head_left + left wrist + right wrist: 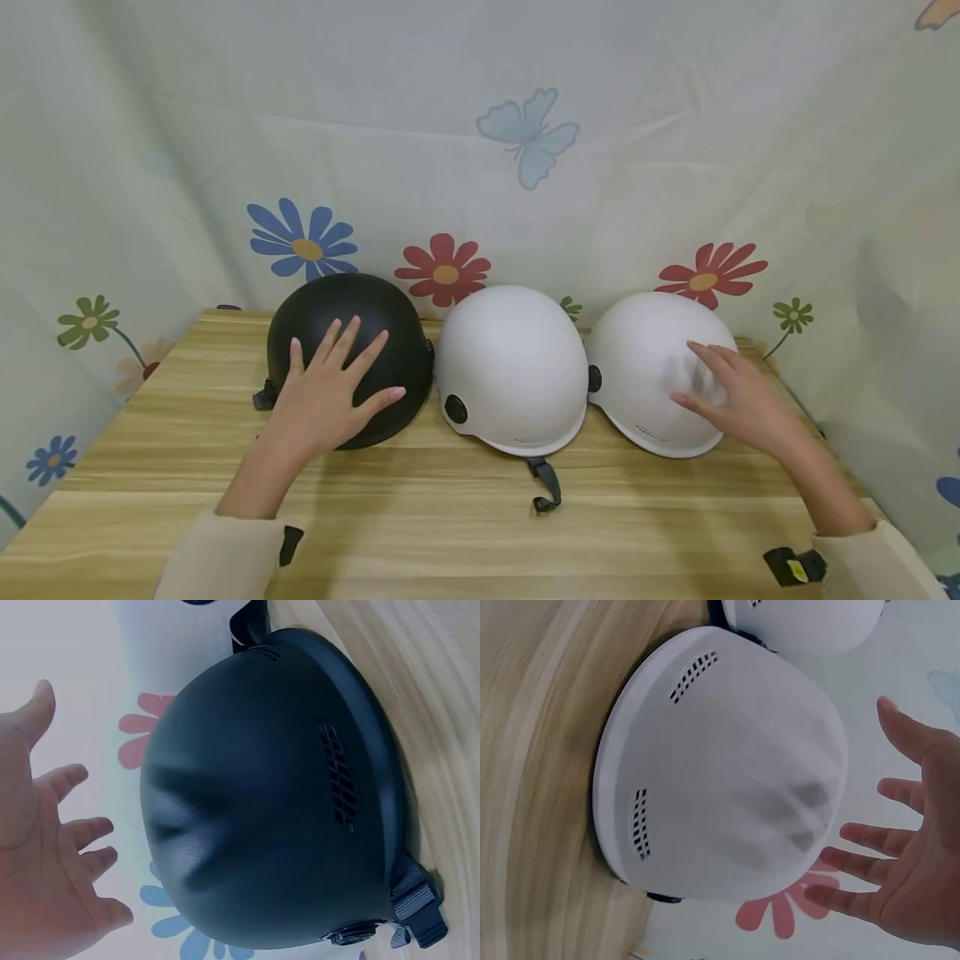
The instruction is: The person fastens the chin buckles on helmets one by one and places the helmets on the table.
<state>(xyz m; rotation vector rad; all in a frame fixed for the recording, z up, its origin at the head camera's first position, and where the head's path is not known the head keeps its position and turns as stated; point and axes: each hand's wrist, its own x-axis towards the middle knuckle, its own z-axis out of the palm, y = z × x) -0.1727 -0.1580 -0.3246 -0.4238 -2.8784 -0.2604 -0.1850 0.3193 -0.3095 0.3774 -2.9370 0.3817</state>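
Black helmet point(262, 795): likely stiff, smooth; we'd hold its rim point(379, 750).
Rightmost white helmet point(735, 765): probably light, slippery; rim again.
Left hand point(318, 404), right hand point(742, 400): fingers spread, holding nothing.

In the left wrist view, a black helmet point(277, 795) sits on a wood-grained surface point(446, 750), its rim toward the right side of the picture. Slotted vents point(339, 780) run near that rim. A black strap buckle point(420, 904) lies at the lower right, near a round black fitting point(352, 933) on the shell's edge. The left hand point(49, 847) is at the left, fingers point(97, 861) spread, apart from the helmet, whose shell bears dark, finger-like shadows. Behind stands a pale backdrop with red petals point(136, 736) and blue petals point(171, 927).
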